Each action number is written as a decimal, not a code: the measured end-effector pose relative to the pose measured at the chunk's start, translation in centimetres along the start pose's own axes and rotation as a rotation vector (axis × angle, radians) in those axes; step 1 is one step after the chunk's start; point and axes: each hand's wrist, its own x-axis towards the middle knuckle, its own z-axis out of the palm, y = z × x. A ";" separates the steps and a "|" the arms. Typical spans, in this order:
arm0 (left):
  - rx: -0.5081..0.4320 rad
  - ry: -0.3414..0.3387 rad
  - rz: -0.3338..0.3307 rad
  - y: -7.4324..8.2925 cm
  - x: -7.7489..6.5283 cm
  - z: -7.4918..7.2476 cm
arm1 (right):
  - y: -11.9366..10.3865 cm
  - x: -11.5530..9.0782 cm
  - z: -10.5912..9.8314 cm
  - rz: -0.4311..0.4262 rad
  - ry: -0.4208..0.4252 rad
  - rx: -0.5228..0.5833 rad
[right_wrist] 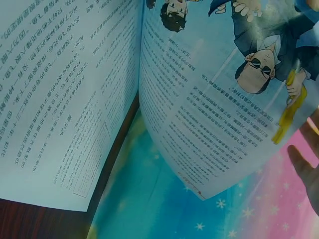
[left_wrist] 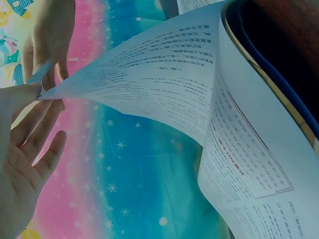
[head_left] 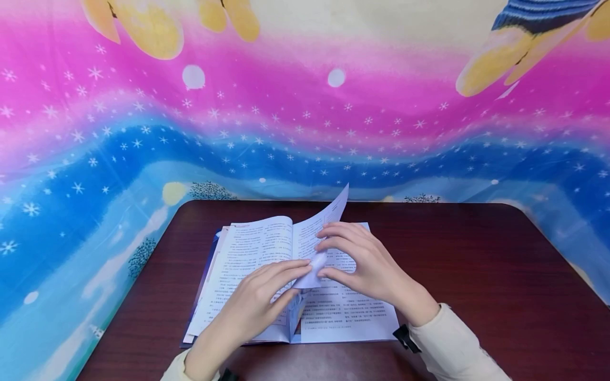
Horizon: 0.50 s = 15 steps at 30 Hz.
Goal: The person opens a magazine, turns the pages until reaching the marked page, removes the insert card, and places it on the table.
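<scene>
An open magazine (head_left: pixel 248 254) with printed text lies on the table. One page (head_left: pixel 314 227) is lifted off the right side and curves up, its far corner pointing up. My left hand (head_left: pixel 262 291) reaches across the left page and pinches this lifted page at its edge; in the left wrist view the page (left_wrist: pixel 149 74) narrows into those fingers. My right hand (head_left: pixel 367 259) is beside the lifted page, fingers bent loosely and thumb apart, fingertips close to the paper. The right wrist view shows cartoon figures on the page (right_wrist: pixel 209 109), with part of the right hand (right_wrist: pixel 306 154) at the edge.
The dark red-brown table (head_left: pixel 476 275) extends on both sides of the magazine. Behind and around it hangs a colourful cloth (head_left: pixel 286 116) with snowflakes in pink and blue. A dark cover edge (head_left: pixel 205 280) shows under the left pages.
</scene>
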 end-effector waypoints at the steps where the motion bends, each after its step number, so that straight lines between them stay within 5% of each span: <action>1: 0.002 0.003 -0.007 0.0 -0.1 0.0 | -0.1 0.0 -0.1 -0.008 0.010 0.007; 15: 0.061 0.121 -0.109 -0.9 -2.0 -0.7 | -0.3 -1.6 -0.9 -0.002 0.011 -0.004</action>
